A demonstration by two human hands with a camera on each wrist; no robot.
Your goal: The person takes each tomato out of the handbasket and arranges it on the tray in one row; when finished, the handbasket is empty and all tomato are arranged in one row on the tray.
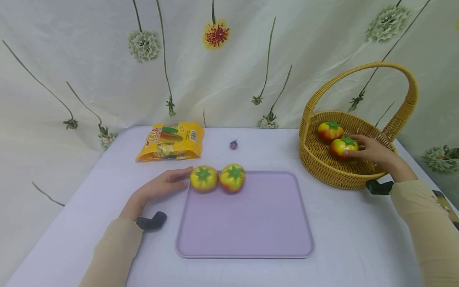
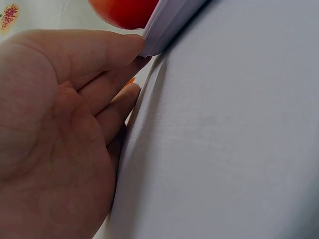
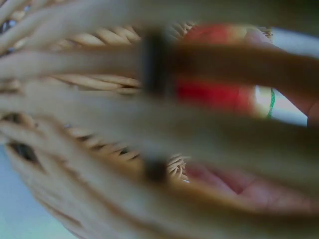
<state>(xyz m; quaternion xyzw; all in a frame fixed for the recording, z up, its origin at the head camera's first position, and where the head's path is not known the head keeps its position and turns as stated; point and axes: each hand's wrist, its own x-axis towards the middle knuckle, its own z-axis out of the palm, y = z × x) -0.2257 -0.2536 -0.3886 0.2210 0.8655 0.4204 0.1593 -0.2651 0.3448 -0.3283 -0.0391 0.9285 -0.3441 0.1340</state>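
Observation:
My right hand (image 1: 374, 151) reaches over the wicker basket's (image 1: 322, 175) rim and grips a yellow-and-red tomato (image 1: 342, 148) with a green star-shaped top, thumb on its near side. Basket strands blur much of this grip in the right wrist view. Behind it in the basket lies another tomato (image 1: 329, 130). Two more tomatoes, a left one (image 1: 203, 179) and a right one (image 1: 232, 178), sit at the far left corner of the lilac tray (image 1: 247, 223). Beside that corner rests my left hand (image 1: 161, 186), its fingers extended and thumb tip at the tray's edge.
A yellow snack packet (image 1: 172, 141) lies at the back left of the white-covered table (image 1: 344, 235). Near the back middle is a small purple thing (image 1: 233, 144). The basket's tall handle (image 1: 376, 65) arches above the right hand. A flower-patterned cloth (image 1: 229, 79) hangs behind.

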